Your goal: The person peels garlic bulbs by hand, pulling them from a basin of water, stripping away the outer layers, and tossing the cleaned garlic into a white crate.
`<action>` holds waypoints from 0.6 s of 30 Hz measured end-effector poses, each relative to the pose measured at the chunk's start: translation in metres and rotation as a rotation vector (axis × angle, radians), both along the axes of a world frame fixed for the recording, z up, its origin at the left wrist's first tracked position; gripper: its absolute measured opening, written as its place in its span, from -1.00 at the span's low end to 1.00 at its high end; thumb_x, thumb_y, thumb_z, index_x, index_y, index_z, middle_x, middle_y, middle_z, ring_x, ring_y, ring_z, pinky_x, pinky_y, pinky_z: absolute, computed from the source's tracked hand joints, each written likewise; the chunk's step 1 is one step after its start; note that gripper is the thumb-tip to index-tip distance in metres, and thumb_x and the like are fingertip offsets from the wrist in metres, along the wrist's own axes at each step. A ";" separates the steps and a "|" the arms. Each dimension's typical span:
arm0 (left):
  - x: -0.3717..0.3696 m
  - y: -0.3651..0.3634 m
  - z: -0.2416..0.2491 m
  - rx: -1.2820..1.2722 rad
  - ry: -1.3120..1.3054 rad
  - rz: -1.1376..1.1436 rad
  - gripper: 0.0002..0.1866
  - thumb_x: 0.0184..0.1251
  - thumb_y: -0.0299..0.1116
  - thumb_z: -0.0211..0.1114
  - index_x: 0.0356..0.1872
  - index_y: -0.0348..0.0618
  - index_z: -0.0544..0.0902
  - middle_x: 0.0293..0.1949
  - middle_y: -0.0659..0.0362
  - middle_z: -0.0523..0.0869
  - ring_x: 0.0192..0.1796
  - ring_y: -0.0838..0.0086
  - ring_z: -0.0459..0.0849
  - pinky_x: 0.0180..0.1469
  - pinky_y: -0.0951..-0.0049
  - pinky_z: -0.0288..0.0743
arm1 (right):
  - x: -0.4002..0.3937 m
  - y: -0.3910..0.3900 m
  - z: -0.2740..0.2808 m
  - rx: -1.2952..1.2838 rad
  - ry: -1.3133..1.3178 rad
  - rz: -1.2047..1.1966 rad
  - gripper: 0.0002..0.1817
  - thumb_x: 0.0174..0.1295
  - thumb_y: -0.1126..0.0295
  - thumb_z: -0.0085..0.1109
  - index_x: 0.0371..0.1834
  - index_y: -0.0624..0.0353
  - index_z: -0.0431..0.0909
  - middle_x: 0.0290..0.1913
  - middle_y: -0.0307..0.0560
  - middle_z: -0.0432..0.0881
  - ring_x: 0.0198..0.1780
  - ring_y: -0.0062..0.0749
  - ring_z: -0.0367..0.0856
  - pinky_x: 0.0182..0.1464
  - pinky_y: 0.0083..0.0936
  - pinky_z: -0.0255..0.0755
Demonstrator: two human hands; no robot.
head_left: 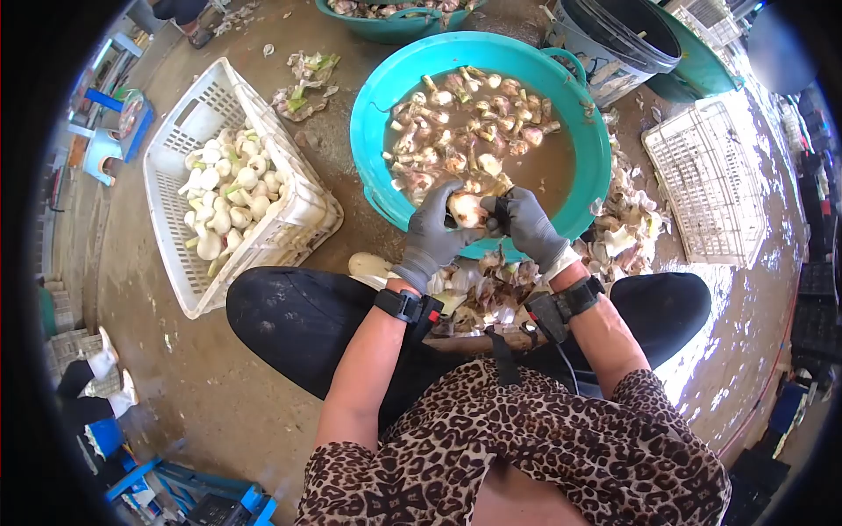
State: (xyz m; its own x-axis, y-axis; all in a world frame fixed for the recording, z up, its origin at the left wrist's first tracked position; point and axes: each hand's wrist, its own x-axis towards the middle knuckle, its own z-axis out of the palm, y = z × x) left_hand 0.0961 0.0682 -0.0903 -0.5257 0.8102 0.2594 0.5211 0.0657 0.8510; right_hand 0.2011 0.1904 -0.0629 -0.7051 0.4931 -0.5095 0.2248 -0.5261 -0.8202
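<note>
Both my hands wear grey gloves and meet over the near rim of a round turquoise tub (367,167). My left hand (434,230) has its fingers wrapped round a garlic bulb (467,210), whitish with brownish skin. On the bulb's right side, my right hand (529,226) is closed, its fingertips pressed against it. Muddy water fills the tub, with many unpeeled garlic bulbs (456,131) in it. To the left, a white plastic crate (289,188) holds clean white garlic bulbs (232,188).
Peeled skins (623,228) lie heaped right of the tub and between my knees. A white crate (709,184) stands at the right. Behind are a dark bucket (614,53) and another turquoise tub (386,24). Another person's feet (123,394) show at the left.
</note>
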 end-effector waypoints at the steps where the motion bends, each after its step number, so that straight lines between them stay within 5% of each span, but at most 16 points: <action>1: -0.002 0.000 -0.007 0.004 0.001 0.000 -0.26 -0.22 -0.20 0.45 0.05 -0.22 0.32 -0.09 0.07 0.50 -0.03 0.33 0.50 -0.07 0.42 0.43 | 0.002 0.000 0.004 -0.024 0.005 0.002 -0.83 0.09 0.39 0.09 -0.45 0.30 0.43 -0.62 -0.21 0.44 -0.65 -0.62 0.38 -0.60 -0.67 0.31; 3: -0.007 0.002 -0.018 0.044 -0.514 -0.106 -0.36 -0.06 -0.08 0.34 0.01 -0.22 0.36 -0.08 0.09 0.50 -0.04 0.33 0.50 -0.09 0.37 0.44 | 0.006 0.001 0.004 -0.049 0.066 0.006 -0.87 0.09 0.43 0.08 -0.43 0.29 0.44 -0.59 -0.21 0.45 -0.64 -0.61 0.39 -0.57 -0.66 0.34; 4: -0.010 0.000 -0.017 0.047 -0.514 -0.105 -0.36 -0.06 -0.08 0.34 0.01 -0.22 0.36 -0.08 0.09 0.50 -0.04 0.33 0.50 -0.09 0.37 0.44 | 0.007 0.001 0.002 -0.078 0.126 0.010 -0.90 0.08 0.46 0.07 -0.41 0.28 0.46 -0.57 -0.20 0.46 -0.64 -0.60 0.40 -0.54 -0.66 0.37; 6: -0.016 -0.003 -0.015 0.059 -1.243 -0.207 -0.44 0.10 0.04 0.14 -0.02 -0.19 0.38 -0.08 0.11 0.51 -0.08 0.35 0.52 -0.10 0.36 0.44 | 0.005 0.000 -0.004 0.058 0.063 0.072 -0.92 0.07 0.51 0.07 -0.39 0.27 0.48 -0.53 -0.21 0.48 -0.60 -0.59 0.42 -0.48 -0.65 0.39; 9: -0.012 0.001 -0.013 0.174 -1.519 -0.079 -0.44 0.17 0.12 -0.04 -0.04 -0.16 0.40 -0.11 0.13 0.53 -0.12 0.41 0.53 -0.16 0.41 0.46 | 0.002 -0.009 -0.013 0.315 0.083 0.111 -0.91 0.05 0.58 0.06 -0.36 0.26 0.51 -0.48 -0.25 0.51 -0.51 -0.59 0.44 -0.36 -0.65 0.39; 11: -0.010 0.002 -0.005 0.236 -1.539 -0.068 -0.46 0.19 0.09 -0.02 -0.04 -0.18 0.40 -0.13 0.14 0.54 -0.10 0.41 0.51 -0.20 0.38 0.46 | -0.001 -0.010 -0.017 0.440 0.173 0.094 -0.89 0.04 0.61 0.06 -0.35 0.27 0.52 -0.46 -0.28 0.52 -0.46 -0.60 0.44 -0.30 -0.65 0.38; 13: -0.008 0.002 0.004 0.171 -1.149 0.005 -0.54 0.20 0.01 0.04 -0.12 -0.20 0.45 -0.43 0.21 0.56 -0.59 0.60 0.50 -0.67 0.63 0.35 | -0.001 -0.006 -0.020 0.674 0.341 0.130 -0.88 0.04 0.62 0.06 -0.33 0.30 0.52 -0.43 -0.29 0.54 -0.37 -0.65 0.43 -0.22 -0.66 0.34; 14: -0.008 0.001 0.008 0.092 -0.748 0.035 -0.52 0.20 0.02 0.03 -0.14 -0.23 0.46 -0.47 0.21 0.56 -0.68 0.61 0.45 -0.71 0.65 0.31 | 0.001 -0.006 -0.022 0.671 0.338 0.130 -0.88 0.04 0.62 0.06 -0.33 0.30 0.52 -0.43 -0.29 0.54 -0.37 -0.65 0.43 -0.22 -0.66 0.34; 16: -0.010 -0.004 0.003 0.112 -0.911 0.065 -0.52 0.20 0.02 0.03 -0.16 -0.25 0.48 -0.50 0.21 0.55 -0.71 0.62 0.43 -0.72 0.65 0.31 | 0.004 -0.004 -0.021 0.188 0.217 0.082 -0.82 0.05 0.63 0.03 -0.27 0.21 0.53 -0.42 -0.37 0.51 -0.34 -0.69 0.44 -0.26 -0.70 0.35; 18: -0.013 -0.005 0.000 0.156 -1.237 0.099 -0.53 0.20 0.01 0.03 -0.23 -0.27 0.52 -0.57 0.21 0.54 -0.77 0.61 0.41 -0.74 0.64 0.33 | 0.010 -0.005 -0.023 0.403 0.213 0.146 -0.83 0.05 0.63 0.04 -0.29 0.21 0.52 -0.42 -0.33 0.52 -0.35 -0.69 0.44 -0.25 -0.68 0.36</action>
State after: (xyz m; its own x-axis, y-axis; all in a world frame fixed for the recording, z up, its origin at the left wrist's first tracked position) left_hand 0.0829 0.0629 -0.0901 -0.5422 0.7581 -0.3623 -0.6341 -0.0863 0.7684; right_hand 0.2110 0.1858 -0.0859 -0.8494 0.5102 -0.1346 0.0773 -0.1319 -0.9882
